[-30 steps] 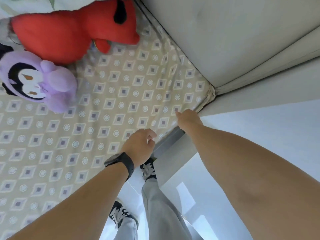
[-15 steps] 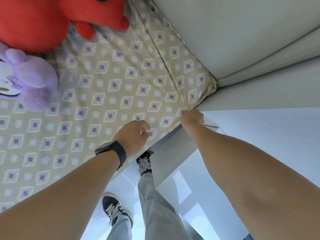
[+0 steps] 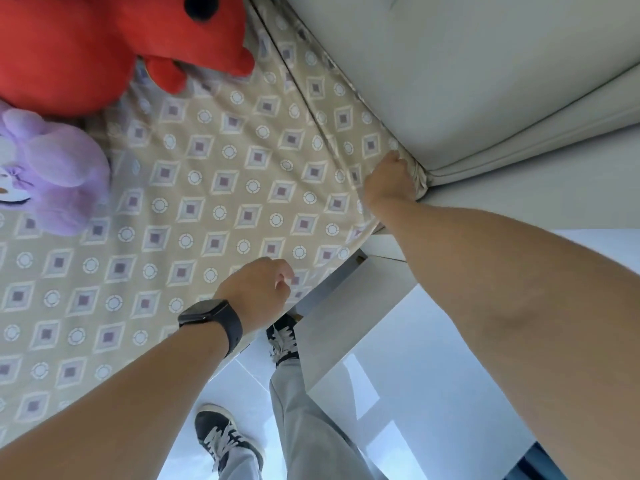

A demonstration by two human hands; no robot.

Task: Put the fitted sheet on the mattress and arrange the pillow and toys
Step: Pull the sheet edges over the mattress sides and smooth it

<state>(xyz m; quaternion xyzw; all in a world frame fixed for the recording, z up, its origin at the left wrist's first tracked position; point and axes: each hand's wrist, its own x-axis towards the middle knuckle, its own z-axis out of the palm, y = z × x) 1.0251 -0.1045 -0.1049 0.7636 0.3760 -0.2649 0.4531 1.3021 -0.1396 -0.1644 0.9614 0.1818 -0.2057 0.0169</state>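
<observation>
Currently, our notes:
Sheet (image 3: 221, 209): covers the mattress top; we judge this corner unfinished.
Right hand (image 3: 389, 183): bunches the sheet's corner beside the headboard (image 3: 450, 81).
Left hand (image 3: 258, 289): curled at the sheet's edge; grip unclear.
Toys (image 3: 79, 53): on the bed, unarranged; pillow unseen.

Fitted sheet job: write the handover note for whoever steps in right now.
Right hand: grips the beige diamond-patterned fitted sheet at the mattress corner beside the grey padded headboard.
Left hand: fingers curled at the sheet's near edge; whether it grips fabric is unclear.
Red plush toy and purple plush toy lie on the sheet.
Done: sheet covers the visible top.
Left: finish the corner, arrange toys; pillow not in view.
</observation>
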